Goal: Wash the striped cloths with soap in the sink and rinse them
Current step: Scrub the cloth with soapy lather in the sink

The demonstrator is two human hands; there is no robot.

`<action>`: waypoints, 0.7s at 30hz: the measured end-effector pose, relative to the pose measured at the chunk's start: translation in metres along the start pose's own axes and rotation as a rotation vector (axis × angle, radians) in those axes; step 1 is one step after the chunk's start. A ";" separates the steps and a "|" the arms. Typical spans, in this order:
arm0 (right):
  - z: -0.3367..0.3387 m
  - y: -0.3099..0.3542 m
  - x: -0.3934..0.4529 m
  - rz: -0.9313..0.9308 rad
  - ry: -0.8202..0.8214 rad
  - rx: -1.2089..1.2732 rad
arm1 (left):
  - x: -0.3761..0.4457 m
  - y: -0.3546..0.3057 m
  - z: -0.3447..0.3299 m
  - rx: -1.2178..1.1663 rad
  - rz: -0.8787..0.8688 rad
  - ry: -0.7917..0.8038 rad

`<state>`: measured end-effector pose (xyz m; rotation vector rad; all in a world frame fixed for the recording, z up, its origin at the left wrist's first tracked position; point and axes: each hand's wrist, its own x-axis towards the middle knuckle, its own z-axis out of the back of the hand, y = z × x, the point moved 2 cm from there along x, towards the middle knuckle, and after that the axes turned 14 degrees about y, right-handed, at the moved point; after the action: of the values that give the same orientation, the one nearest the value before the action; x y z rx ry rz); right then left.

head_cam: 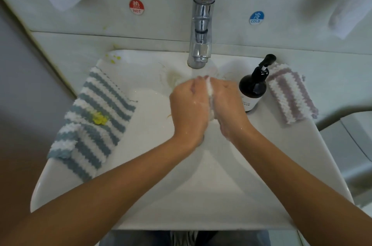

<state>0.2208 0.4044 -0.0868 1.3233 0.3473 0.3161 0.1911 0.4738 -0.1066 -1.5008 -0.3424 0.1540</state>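
White ceramic forms the sink (261,165), its basin open and roomy below the wrists. Draped over the left rim lies a blue-striped cloth (94,124) with a yellow smear on it; a pink-striped cloth (289,96) rests on the right rim, just beside a dark soap bottle (251,90). Under the chrome faucet (201,24), the left hand (189,108) and right hand (229,104) press together, fingers curled around a soapy white cloth (210,92) squeezed between the palms, only a narrow strip of it showing.
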 end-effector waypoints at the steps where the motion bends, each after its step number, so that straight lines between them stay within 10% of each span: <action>1: 0.007 0.001 0.004 -0.015 -0.062 0.006 | -0.015 -0.003 -0.007 0.040 -0.046 0.058; 10: -0.004 -0.004 -0.008 0.100 -0.088 0.088 | 0.026 0.004 0.003 -0.089 0.089 -0.035; 15: 0.012 -0.001 0.010 0.018 -0.136 0.150 | -0.018 -0.014 -0.020 0.050 -0.131 0.065; 21: -0.014 -0.010 -0.011 0.049 -0.086 0.127 | 0.033 0.001 0.008 -0.138 0.148 -0.053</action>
<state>0.2050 0.4102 -0.0992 1.4676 0.2659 0.2807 0.2199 0.4919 -0.1027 -1.6610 -0.2883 0.2932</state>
